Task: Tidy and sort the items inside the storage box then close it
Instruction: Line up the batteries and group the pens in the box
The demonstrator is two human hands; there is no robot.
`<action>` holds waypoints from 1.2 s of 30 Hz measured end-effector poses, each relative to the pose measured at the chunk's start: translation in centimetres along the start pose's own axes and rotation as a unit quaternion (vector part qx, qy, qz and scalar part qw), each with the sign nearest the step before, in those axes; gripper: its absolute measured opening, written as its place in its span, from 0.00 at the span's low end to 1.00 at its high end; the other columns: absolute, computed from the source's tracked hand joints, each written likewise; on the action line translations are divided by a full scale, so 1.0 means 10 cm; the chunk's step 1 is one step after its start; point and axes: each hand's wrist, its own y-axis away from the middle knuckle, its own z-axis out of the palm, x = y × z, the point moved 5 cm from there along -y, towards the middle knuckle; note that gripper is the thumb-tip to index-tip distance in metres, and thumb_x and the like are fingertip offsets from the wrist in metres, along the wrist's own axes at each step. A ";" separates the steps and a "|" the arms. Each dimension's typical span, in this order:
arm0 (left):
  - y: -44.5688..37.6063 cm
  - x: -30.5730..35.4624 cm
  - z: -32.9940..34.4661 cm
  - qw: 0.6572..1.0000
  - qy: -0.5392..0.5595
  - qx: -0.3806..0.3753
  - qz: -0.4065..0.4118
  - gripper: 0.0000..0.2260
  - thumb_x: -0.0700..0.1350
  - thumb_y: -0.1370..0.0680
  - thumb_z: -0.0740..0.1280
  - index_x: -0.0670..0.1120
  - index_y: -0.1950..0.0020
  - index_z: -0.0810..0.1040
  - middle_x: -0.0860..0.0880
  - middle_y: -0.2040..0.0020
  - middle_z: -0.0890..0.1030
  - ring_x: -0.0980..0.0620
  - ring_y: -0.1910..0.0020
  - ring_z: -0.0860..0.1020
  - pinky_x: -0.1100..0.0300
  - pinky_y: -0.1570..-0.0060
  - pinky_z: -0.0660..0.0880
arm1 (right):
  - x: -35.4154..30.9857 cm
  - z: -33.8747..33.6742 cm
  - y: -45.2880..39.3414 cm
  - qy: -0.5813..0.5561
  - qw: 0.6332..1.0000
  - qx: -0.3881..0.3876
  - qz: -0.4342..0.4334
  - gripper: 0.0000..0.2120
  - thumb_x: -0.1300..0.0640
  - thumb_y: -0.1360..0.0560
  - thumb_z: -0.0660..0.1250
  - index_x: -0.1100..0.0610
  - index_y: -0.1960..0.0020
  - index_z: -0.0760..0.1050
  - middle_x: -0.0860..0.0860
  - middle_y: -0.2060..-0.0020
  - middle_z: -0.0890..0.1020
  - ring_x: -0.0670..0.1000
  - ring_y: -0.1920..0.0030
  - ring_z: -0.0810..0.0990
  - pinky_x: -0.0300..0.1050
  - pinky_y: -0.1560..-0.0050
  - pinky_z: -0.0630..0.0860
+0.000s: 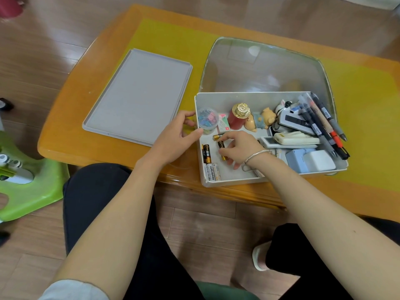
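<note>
- One white storage box [255, 98] stands open on the table, at its near edge; one grey lid [138, 96] lies flat to the box's left, apart from it.
- Batteries in the box's near-left corner: two black-and-gold batteries [206, 153] and two white batteries [213, 172] lie along the left wall, one more gold battery [217, 137] lies further in, and one black-and-gold battery [221, 148] is pinched by the right hand [240, 146], its fingers curled round it.
- The left hand [179, 137] grips the box's left wall, thumb inside, fingers outside.
- One clear tub of coloured clips [208, 120] sits in the far-left corner; beside it one red jar with a gold cap [239, 116] and one pig figurine [262, 121].
- Several pens [320, 124] lie piled along the right wall; the exact count cannot be told.
- The table [71, 118] is orange wood with a yellow-green mat [363, 109] and one glass sheet [259, 63] under the box.
- Wooden floor; one green stool [32, 187] at the left.
</note>
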 end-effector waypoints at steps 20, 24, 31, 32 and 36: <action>-0.01 -0.02 0.00 1.000 -0.006 -0.001 0.004 0.22 0.55 0.21 0.64 0.53 0.30 0.64 0.60 0.46 0.73 0.53 0.54 0.78 0.61 0.57 0.78 | -0.10 0.07 -0.02 0.027 0.999 0.018 -0.043 0.13 0.64 0.27 0.64 0.56 0.43 0.78 0.53 0.51 0.83 0.52 0.52 0.81 0.43 0.48 0.76; -0.01 -0.02 0.00 1.000 -0.008 0.002 0.005 0.22 0.55 0.22 0.64 0.54 0.30 0.64 0.62 0.47 0.72 0.55 0.55 0.77 0.64 0.59 0.75 | -0.09 -0.01 -0.03 0.051 0.997 0.044 -0.049 0.13 0.65 0.27 0.62 0.57 0.47 0.80 0.53 0.51 0.83 0.52 0.50 0.81 0.42 0.44 0.75; -0.01 -0.02 0.00 1.000 -0.005 -0.003 0.003 0.22 0.55 0.22 0.64 0.53 0.30 0.63 0.62 0.47 0.72 0.55 0.53 0.77 0.63 0.58 0.77 | 0.00 -0.13 -0.08 0.126 0.987 0.084 -0.047 0.10 0.58 0.30 0.72 0.54 0.49 0.79 0.51 0.61 0.81 0.50 0.58 0.77 0.44 0.50 0.76; -0.01 -0.02 0.00 1.000 -0.004 -0.003 0.003 0.22 0.55 0.22 0.64 0.53 0.30 0.63 0.63 0.47 0.72 0.55 0.53 0.77 0.63 0.59 0.76 | -0.01 -0.11 -0.08 0.143 0.985 0.080 -0.052 0.11 0.57 0.30 0.72 0.54 0.48 0.79 0.51 0.59 0.82 0.51 0.57 0.78 0.44 0.51 0.75; -0.01 -0.02 0.00 1.000 -0.002 -0.002 0.004 0.22 0.55 0.21 0.64 0.53 0.30 0.64 0.63 0.48 0.71 0.55 0.54 0.77 0.64 0.60 0.75 | -0.05 -0.09 -0.12 0.198 0.974 0.094 -0.063 0.10 0.55 0.30 0.72 0.54 0.49 0.80 0.53 0.55 0.82 0.54 0.53 0.79 0.43 0.54 0.74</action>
